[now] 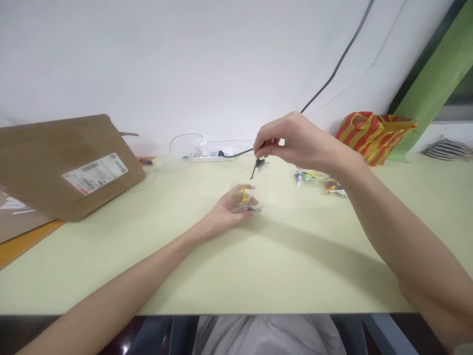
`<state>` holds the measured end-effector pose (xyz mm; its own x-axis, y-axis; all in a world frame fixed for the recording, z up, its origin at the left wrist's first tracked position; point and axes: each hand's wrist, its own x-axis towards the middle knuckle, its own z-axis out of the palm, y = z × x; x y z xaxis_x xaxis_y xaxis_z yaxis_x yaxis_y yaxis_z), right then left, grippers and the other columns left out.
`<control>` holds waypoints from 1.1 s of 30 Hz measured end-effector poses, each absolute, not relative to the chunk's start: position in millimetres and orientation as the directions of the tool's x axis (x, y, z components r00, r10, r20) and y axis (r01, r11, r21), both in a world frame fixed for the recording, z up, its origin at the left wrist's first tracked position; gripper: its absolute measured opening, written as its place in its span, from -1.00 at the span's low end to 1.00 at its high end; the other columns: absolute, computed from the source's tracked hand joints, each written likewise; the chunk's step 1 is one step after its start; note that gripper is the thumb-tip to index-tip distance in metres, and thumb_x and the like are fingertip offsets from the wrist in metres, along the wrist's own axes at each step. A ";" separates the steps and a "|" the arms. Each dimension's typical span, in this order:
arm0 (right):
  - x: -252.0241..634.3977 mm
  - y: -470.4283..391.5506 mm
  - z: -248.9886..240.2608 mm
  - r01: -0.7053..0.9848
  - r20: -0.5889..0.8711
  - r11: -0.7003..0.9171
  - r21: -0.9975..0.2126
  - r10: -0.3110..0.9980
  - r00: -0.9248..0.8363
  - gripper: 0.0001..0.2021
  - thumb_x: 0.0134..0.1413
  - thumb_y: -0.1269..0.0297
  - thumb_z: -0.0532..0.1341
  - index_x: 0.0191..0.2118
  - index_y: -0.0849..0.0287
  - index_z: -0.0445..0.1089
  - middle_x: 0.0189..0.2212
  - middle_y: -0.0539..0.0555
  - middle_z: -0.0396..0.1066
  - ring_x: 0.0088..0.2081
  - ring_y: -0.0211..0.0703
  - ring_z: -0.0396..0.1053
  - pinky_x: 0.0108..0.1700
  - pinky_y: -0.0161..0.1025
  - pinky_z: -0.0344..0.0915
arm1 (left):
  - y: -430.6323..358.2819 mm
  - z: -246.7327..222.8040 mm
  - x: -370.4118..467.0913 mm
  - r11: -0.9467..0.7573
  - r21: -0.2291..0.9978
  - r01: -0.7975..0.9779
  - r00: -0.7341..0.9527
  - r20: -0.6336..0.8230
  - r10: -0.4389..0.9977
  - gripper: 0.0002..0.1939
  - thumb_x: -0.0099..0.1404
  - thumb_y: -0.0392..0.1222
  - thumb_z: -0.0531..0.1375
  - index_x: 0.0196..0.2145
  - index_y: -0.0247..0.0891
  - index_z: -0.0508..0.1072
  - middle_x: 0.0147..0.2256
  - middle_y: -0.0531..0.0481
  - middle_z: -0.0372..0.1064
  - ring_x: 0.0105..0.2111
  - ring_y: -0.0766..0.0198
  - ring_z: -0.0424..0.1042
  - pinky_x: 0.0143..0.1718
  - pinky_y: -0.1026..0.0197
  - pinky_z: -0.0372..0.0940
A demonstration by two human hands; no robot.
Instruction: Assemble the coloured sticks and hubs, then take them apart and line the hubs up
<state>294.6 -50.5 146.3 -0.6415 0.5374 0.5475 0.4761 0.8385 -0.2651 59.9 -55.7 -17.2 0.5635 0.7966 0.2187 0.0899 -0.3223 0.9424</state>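
Note:
My left hand point(225, 209) is closed around a clear plastic bag point(236, 199) just above the table. Through the film shows a small yellow plastic piece point(244, 195), with blue and white bits lower down. Over the bag's upper end, my right hand point(281, 140) pinches a small black piece point(259, 161) between thumb and fingertips. A thin dark stem hangs from that piece toward the bag. Its exact kind is too small to make out.
A cardboard box point(74, 165) stands at the left. Behind the hands, a power strip point(210, 157) lies against the wall, a dark cable running up from it. Small bagged colourful pieces point(305, 177) and a red-yellow striped bag point(373, 138) are at the right.

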 end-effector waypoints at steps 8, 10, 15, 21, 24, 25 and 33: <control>284.6 -53.0 140.1 0.495 0.379 0.845 -0.203 0.534 -0.756 -0.80 0.13 0.52 0.27 -0.38 0.06 0.54 -0.39 -0.01 0.51 -0.35 -0.16 0.34 -0.30 -0.17 0.13 | -60.3 -12.6 63.8 -0.357 0.932 0.067 0.550 0.264 0.793 -0.36 0.29 -0.05 0.39 0.25 -0.04 0.29 0.04 -0.15 0.49 0.04 0.05 0.50 0.12 -0.01 0.33; 284.0 -54.4 139.5 0.508 0.349 0.842 -0.182 0.539 -0.767 -0.83 0.15 0.49 0.27 -0.30 0.05 0.56 -0.33 0.02 0.52 -0.30 -0.13 0.36 -0.28 -0.17 0.14 | -61.8 -9.9 65.2 -0.343 0.936 0.078 0.539 0.250 0.805 -0.37 0.31 -0.05 0.39 0.25 -0.05 0.28 0.03 -0.16 0.49 0.02 0.06 0.51 0.10 0.00 0.34; 287.4 -56.1 141.5 0.530 0.358 0.831 -0.169 0.553 -0.752 -0.82 0.29 0.33 0.20 -0.11 0.07 0.55 -0.10 0.10 0.51 -0.12 -0.05 0.39 -0.15 -0.15 0.22 | -62.4 -5.8 66.6 -0.313 0.945 0.098 0.477 0.231 0.848 -0.47 0.36 -0.03 0.35 0.20 -0.10 0.30 0.01 -0.16 0.48 -0.02 0.09 0.52 0.08 0.01 0.35; 289.7 -40.0 127.2 0.489 0.257 0.822 -0.291 0.560 -0.788 -0.58 0.23 0.24 0.29 0.19 -0.07 0.42 0.15 0.09 0.38 0.09 0.02 0.35 0.00 -0.14 0.28 | -54.8 -9.9 63.7 -0.254 0.964 0.075 0.489 0.186 0.852 -0.39 0.27 -0.05 0.42 0.17 -0.11 0.26 0.10 -0.20 0.45 0.05 0.00 0.54 0.14 -0.07 0.34; 289.3 -24.2 115.7 0.522 0.307 0.811 -0.265 0.584 -0.751 -0.48 0.12 0.30 0.36 0.21 -0.07 0.39 0.17 0.10 0.34 0.10 0.03 0.32 -0.07 -0.17 0.29 | -54.0 -9.6 62.0 -0.268 0.957 0.108 0.510 0.178 0.842 -0.36 0.27 -0.07 0.42 0.20 -0.09 0.25 0.15 -0.22 0.44 0.10 -0.03 0.51 0.17 -0.09 0.32; 289.3 -19.5 113.0 0.524 0.328 0.810 -0.264 0.586 -0.741 -0.48 0.10 0.31 0.37 0.19 -0.05 0.40 0.15 0.11 0.35 0.08 0.02 0.33 -0.11 -0.19 0.29 | -54.2 -9.4 61.6 -0.276 0.953 0.123 0.514 0.176 0.840 -0.36 0.27 -0.07 0.41 0.21 -0.09 0.26 0.16 -0.23 0.43 0.11 -0.04 0.50 0.18 -0.10 0.31; 289.6 -6.4 115.8 0.384 0.419 0.837 -0.390 0.533 -0.735 -0.85 0.08 0.54 0.30 -0.40 0.19 0.36 -0.40 -0.01 0.45 -0.32 -0.23 0.34 -0.26 -0.28 0.19 | -53.5 -12.4 60.1 -0.278 0.957 0.085 0.556 0.186 0.810 -0.38 0.31 -0.07 0.39 0.24 -0.16 0.30 0.21 -0.26 0.41 0.15 -0.05 0.48 0.20 -0.06 0.31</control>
